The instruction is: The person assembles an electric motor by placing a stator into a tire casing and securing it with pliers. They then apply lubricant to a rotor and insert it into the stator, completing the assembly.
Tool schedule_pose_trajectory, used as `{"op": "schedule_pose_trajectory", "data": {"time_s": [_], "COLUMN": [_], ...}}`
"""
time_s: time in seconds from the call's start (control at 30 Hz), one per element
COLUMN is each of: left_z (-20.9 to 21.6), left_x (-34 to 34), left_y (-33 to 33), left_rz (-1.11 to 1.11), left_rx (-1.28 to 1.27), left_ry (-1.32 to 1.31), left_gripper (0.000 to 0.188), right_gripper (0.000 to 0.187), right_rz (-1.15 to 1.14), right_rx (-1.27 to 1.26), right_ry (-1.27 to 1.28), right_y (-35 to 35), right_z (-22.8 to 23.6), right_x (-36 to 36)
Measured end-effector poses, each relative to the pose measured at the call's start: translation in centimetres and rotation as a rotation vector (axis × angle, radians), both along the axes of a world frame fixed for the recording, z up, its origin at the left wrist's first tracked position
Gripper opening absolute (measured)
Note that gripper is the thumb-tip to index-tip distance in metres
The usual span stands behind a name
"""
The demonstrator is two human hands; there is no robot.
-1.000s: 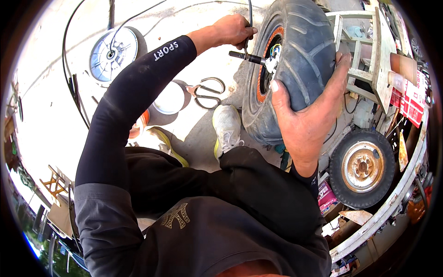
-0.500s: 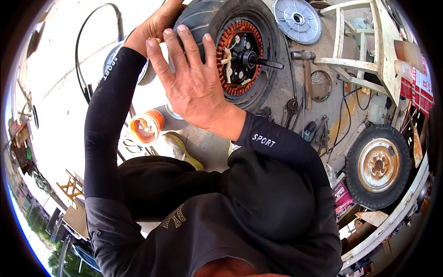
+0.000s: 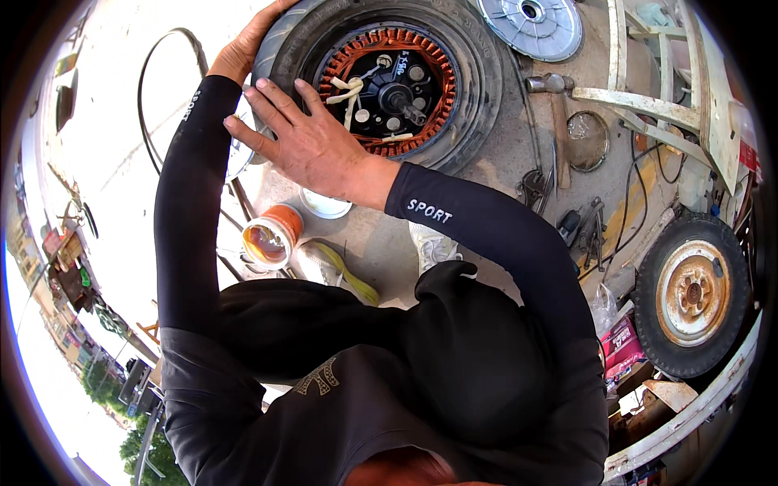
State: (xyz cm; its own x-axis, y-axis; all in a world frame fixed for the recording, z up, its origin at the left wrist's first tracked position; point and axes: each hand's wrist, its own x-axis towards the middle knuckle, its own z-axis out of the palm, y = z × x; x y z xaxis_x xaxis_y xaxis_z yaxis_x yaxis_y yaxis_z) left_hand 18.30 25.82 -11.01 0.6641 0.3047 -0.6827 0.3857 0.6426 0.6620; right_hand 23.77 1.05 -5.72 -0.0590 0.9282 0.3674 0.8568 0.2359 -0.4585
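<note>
A hub motor wheel [image 3: 486, 97] with a black tyre lies before me, its face turned up toward me. Inside it a ring of copper windings [image 3: 442, 121] surrounds a black centre with a protruding axle [image 3: 405, 105] and pale cloth-like ties [image 3: 352, 87]. My left hand [image 3: 247, 44] wraps the tyre's far left edge, some fingertips cut off by the frame's top. With fingers spread, my right hand [image 3: 316, 146] lies over the tyre's near left side, its palm hidden.
An orange bucket [image 3: 284, 231] stands left of my shoes. Right of the wheel are a round metal cover [image 3: 531, 28], a hammer [image 3: 559, 121], a round dish [image 3: 587, 140], pliers [image 3: 533, 190] and a white stool frame [image 3: 640, 101]. A rusty-rimmed wheel [image 3: 689, 296] lies farther right.
The wheel has tipped so that its windings and axle face more toward me. Both hands have moved left with the tyre. The whole view has shifted somewhat.
</note>
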Motion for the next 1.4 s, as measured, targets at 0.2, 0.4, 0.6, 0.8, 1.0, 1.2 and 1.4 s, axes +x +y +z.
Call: {"op": "schedule_pose_trajectory", "data": {"time_s": [0.2, 0.4, 0.6, 0.8, 1.0, 1.2, 1.4], "left_z": [-1.2, -2.2, -2.1, 4.0, 4.6, 4.6, 3.6], "left_x": [0.1, -1.5, -3.3, -0.4, -0.2, -0.5, -0.8], "left_y": [0.8, 1.6, 2.7, -4.0, -10.2, -11.2, -10.3], "left_rz": [0.001, -0.017, -0.208, -0.185, -0.327, -0.502, -0.479], "left_rx": [0.001, 0.008, 0.239, 0.714, 1.765, 2.087, 2.066], "left_ry": [0.04, 0.07, 0.113, 0.088, 0.277, 0.179, 0.069], "left_gripper": [0.07, 0.069, 0.074, 0.102, 0.084, 0.075, 0.073], "right_gripper": [0.094, 0.077, 0.09, 0.1, 0.096, 0.088, 0.085], "right_rz": [0.16, 0.026, -0.26, -0.143, -0.173, -0.205, -0.224], "right_rx": [0.019, 0.12, 0.173, 0.137, -0.1, -0.314, -0.426], "right_ry": [0.273, 0.355, 0.278, 0.355, 0.687, 0.623, 0.559], "right_y": [-8.9, -13.2, -14.5, -13.4, -13.6, -16.4, -17.2], "right_z": [0.0, -1.3, -0.2, 1.6, 4.3, 4.8, 4.4], "right_x": [3.0, 5.5, 9.2, 5.0, -0.2, -3.1, -3.4]}}
